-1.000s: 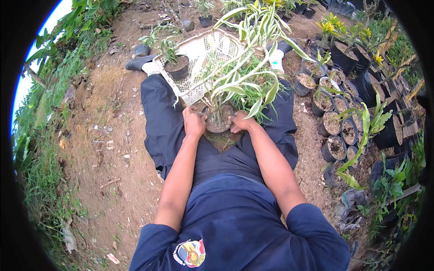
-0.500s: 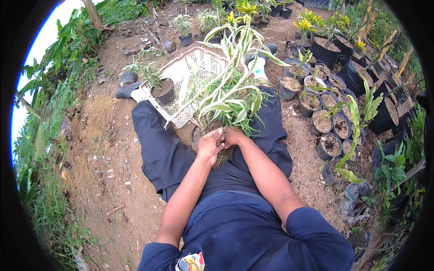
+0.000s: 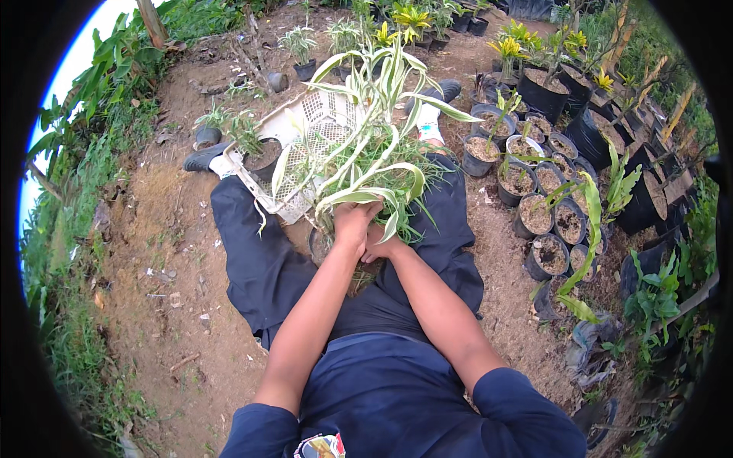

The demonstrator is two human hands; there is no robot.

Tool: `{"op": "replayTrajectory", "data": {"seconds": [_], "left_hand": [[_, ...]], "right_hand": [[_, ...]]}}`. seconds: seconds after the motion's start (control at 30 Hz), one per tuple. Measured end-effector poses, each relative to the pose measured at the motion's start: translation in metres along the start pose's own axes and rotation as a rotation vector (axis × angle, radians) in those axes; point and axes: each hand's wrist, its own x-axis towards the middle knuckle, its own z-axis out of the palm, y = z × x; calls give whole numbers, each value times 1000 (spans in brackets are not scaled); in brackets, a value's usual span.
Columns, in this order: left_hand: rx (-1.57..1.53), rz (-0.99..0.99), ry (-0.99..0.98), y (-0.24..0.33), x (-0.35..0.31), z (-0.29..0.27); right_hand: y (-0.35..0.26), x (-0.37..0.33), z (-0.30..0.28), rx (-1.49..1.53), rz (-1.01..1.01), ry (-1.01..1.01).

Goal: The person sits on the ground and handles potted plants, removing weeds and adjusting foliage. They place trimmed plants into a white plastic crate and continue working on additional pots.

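Note:
A tall plant with long green-and-white striped leaves (image 3: 370, 195) stands between my legs, leaning away from me. Its dark pot (image 3: 315, 246) shows only partly, left of my wrists. Thin green grass (image 3: 420, 179) grows thickly around its right side. My left hand (image 3: 356, 223) reaches into the base of the foliage, its fingers bent and partly covered by leaves. Just below and to the right, my right hand (image 3: 382, 244) is closed low beside the pot, its fingers curled inward. What either hand grips is hidden.
Beyond my left leg lies a cream plastic crate (image 3: 286, 126) holding a small potted plant (image 3: 263, 156). Another potted plant (image 3: 208, 133) stands by my left shoe. Several pots of soil (image 3: 537, 214) crowd the right side, with larger black planting bags (image 3: 544, 91) behind.
My left hand has moved up and away from me into the leaves, while my right hand has shifted slightly lower. The whole view has shifted a little.

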Motion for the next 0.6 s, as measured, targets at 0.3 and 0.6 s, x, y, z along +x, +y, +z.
{"op": "replayTrajectory", "data": {"seconds": [0.3,0.6], "left_hand": [[362,-224,-94,47,-58,-72],[-44,122,318,113,-44,-189]], "right_hand": [[-21,-11,8,197,142,86],[-98,-43,-8,494,-27,217]]}}
